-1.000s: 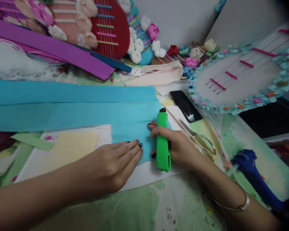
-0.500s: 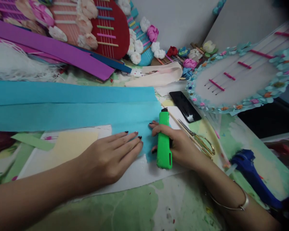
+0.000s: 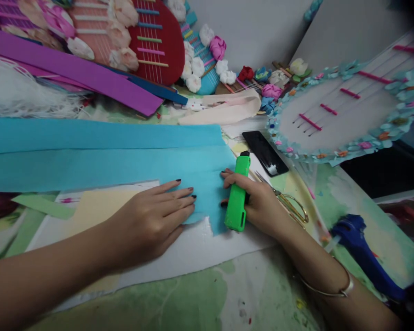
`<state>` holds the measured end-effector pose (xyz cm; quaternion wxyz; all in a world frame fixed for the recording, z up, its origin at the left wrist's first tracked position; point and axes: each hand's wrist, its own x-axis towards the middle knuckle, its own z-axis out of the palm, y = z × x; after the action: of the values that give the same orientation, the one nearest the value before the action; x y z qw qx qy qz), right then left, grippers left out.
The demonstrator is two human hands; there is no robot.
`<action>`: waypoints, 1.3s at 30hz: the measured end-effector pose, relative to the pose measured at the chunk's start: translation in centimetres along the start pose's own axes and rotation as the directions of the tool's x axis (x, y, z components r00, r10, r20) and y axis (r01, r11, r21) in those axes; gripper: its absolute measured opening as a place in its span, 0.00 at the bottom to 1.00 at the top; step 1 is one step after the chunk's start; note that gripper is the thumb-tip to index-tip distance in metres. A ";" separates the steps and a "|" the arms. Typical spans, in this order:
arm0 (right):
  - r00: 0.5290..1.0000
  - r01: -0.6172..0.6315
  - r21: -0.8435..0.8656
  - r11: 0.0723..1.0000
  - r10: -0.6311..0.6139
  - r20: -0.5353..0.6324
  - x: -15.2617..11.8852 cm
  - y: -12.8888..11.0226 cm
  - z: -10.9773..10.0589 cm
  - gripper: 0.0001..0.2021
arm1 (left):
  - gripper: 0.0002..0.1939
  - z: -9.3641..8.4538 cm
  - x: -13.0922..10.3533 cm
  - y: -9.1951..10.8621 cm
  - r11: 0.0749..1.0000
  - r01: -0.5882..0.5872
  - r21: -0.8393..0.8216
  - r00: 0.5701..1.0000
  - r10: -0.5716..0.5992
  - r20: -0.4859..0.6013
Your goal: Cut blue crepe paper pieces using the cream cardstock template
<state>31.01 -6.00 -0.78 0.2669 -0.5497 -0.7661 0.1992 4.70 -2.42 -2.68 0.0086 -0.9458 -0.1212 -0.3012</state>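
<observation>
A long sheet of turquoise crepe-like paper (image 3: 131, 168) stretches from the left edge to the middle of the table, over a white board (image 3: 179, 255). My left hand (image 3: 158, 216) lies flat with fingers spread, its fingertips on the turquoise paper. In my right hand (image 3: 258, 202) is a bright green utility knife (image 3: 238, 197) with a black tip pointing away from me. The fingers of that hand wrap the handle and rest at the paper's right edge. No blade can be made out. A notch shows in the paper's near edge between the hands.
Right of my right hand lie gold-handled scissors (image 3: 291, 204), a black phone (image 3: 265, 154) and a blue glue gun (image 3: 367, 257). Decorated lute-like crafts, one white with a flowered rim (image 3: 338, 115), stand behind. Purple strips (image 3: 89, 76) and white strings (image 3: 31, 94) are at the back left.
My left hand has slid slightly left on the paper, uncovering more of the notch. My right hand has shifted right and away from me, with the knife tilting more to the right.
</observation>
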 end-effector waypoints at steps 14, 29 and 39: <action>1.000 -0.024 0.014 1.000 0.024 0.002 0.0 0.5 -0.1 0.11 | 0.11 -0.5 -0.2 -0.1 0.985 -0.120 0.123 0.992 0.123 -0.016; 0.999 -0.022 0.018 1.000 0.021 0.029 -0.1 0.6 -0.2 0.11 | 0.16 -0.6 -0.4 -0.5 0.994 -0.065 0.092 0.998 0.067 -0.022; 0.999 -0.047 -0.010 0.999 0.047 0.027 0.1 0.5 -0.4 0.12 | 0.20 -0.8 -0.5 -0.4 0.994 -0.067 0.090 0.997 0.071 -0.044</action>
<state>31.58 -5.72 -0.76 0.2491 -0.5661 -0.7574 0.2094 3.77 -2.18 -2.37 0.0635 -0.9408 -0.1015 -0.3171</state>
